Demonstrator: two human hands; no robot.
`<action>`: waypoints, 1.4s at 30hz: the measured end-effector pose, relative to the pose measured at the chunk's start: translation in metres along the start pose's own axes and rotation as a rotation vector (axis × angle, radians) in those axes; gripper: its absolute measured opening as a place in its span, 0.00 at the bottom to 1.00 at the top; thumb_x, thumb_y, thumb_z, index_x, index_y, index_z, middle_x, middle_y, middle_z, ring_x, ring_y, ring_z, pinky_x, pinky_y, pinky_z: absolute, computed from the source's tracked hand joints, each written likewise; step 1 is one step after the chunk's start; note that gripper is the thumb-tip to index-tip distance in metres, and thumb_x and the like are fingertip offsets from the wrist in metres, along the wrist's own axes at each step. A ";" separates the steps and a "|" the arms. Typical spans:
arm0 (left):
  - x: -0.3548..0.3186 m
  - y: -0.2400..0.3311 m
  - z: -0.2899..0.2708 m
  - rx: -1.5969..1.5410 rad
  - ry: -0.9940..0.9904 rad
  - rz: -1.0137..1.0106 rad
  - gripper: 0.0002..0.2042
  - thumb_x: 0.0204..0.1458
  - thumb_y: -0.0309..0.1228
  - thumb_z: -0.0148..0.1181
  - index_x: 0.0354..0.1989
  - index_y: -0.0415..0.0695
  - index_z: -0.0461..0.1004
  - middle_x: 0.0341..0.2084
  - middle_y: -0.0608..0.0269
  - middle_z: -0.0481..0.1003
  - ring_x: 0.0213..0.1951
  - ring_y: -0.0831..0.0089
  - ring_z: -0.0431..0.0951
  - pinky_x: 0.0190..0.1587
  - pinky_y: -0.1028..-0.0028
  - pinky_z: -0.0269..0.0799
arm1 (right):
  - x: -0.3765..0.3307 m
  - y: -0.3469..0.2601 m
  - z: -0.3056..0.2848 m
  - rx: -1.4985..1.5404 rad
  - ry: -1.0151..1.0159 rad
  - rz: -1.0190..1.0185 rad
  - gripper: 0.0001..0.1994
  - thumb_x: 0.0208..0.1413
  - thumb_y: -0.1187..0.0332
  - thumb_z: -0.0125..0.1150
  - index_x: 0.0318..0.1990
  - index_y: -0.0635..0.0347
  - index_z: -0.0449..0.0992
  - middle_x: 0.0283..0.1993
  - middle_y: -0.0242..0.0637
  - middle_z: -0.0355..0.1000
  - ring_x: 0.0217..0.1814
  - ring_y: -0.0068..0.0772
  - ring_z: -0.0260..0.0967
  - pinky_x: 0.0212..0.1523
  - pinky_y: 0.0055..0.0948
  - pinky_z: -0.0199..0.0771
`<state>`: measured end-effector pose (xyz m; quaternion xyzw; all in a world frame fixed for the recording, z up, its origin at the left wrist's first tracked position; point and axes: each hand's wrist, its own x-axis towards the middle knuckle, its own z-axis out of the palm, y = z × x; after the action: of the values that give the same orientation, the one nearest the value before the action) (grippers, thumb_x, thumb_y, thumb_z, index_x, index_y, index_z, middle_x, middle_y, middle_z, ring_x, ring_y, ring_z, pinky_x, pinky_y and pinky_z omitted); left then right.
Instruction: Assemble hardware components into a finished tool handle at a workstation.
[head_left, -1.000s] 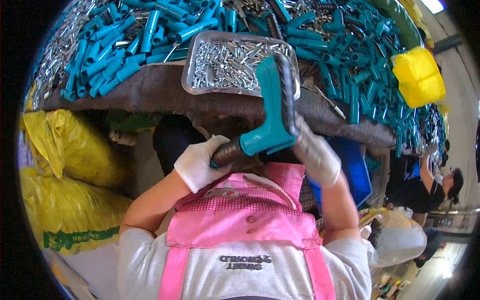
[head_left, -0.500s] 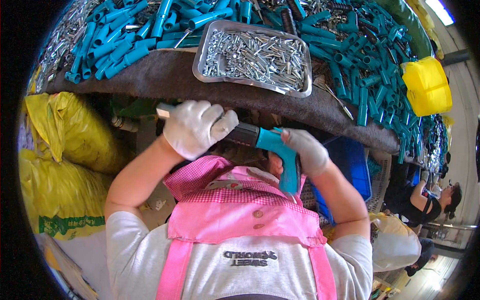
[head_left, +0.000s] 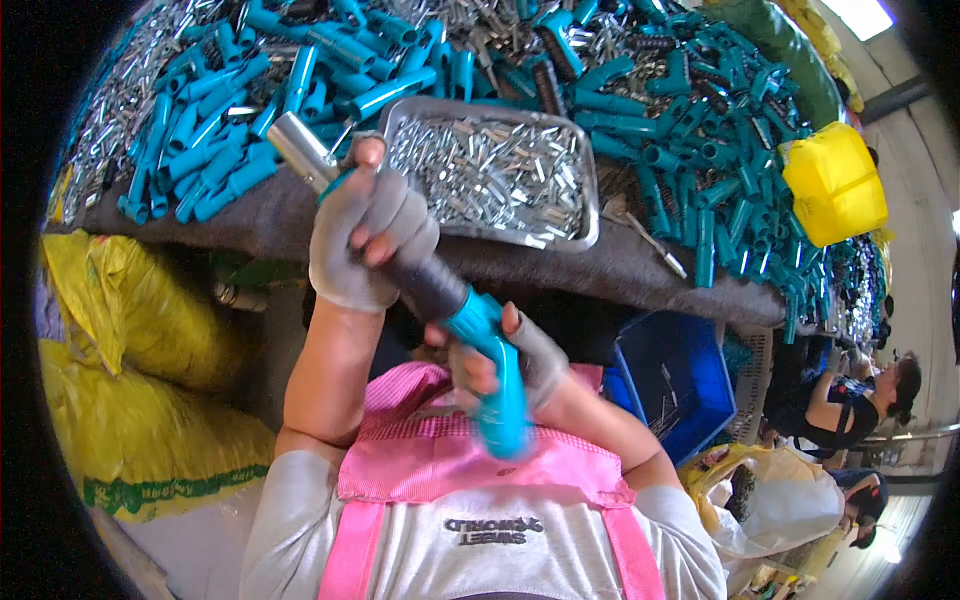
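Head view shows the left hand (head_left: 362, 235) and right hand (head_left: 505, 362) both clasped around a teal-handled tool (head_left: 440, 300) just below the metal tray (head_left: 590, 215) of small silver pieces (head_left: 490, 175) on the desk (head_left: 640, 275).

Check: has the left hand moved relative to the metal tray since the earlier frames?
Yes. The left hand rose from under the table edge to beside the metal tray.

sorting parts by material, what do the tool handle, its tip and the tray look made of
Tool handle: likely plastic, smooth teal, with a black, perhaps rubber, sleeve under the left hand.
Tip: metal by its bright silver shine.
Tray: thin sheet metal, dull silver, rolled rim.
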<state>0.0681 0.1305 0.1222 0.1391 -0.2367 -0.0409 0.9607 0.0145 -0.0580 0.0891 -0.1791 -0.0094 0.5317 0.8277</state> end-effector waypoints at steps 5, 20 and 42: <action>0.013 -0.019 0.017 0.228 0.432 0.092 0.21 0.55 0.44 0.53 0.52 0.46 0.60 0.21 0.74 0.61 0.25 0.81 0.63 0.36 0.73 0.61 | 0.005 -0.019 0.013 -1.156 0.313 -0.354 0.30 0.45 0.56 0.66 0.52 0.64 0.63 0.32 0.40 0.70 0.32 0.36 0.70 0.35 0.36 0.69; -0.004 0.007 -0.021 0.261 0.559 -0.045 0.25 0.56 0.53 0.44 0.52 0.46 0.62 0.34 0.66 0.66 0.26 0.77 0.67 0.24 0.80 0.62 | 0.011 -0.362 -0.060 -2.528 1.301 -0.435 0.17 0.53 0.69 0.52 0.51 0.42 0.71 0.56 0.36 0.65 0.54 0.46 0.65 0.53 0.37 0.66; -0.052 -0.029 -0.015 0.964 0.032 -0.606 0.18 0.56 0.40 0.51 0.49 0.40 0.68 0.26 0.68 0.69 0.25 0.84 0.67 0.28 0.81 0.63 | -0.026 -0.133 0.045 -1.737 0.049 -0.387 0.11 0.54 0.76 0.53 0.45 0.63 0.66 0.44 0.42 0.66 0.40 0.31 0.68 0.40 0.26 0.70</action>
<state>0.0287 0.1136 0.0782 0.6243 -0.1633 -0.2000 0.7373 0.1100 -0.1173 0.1767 -0.7503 -0.4215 0.1838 0.4750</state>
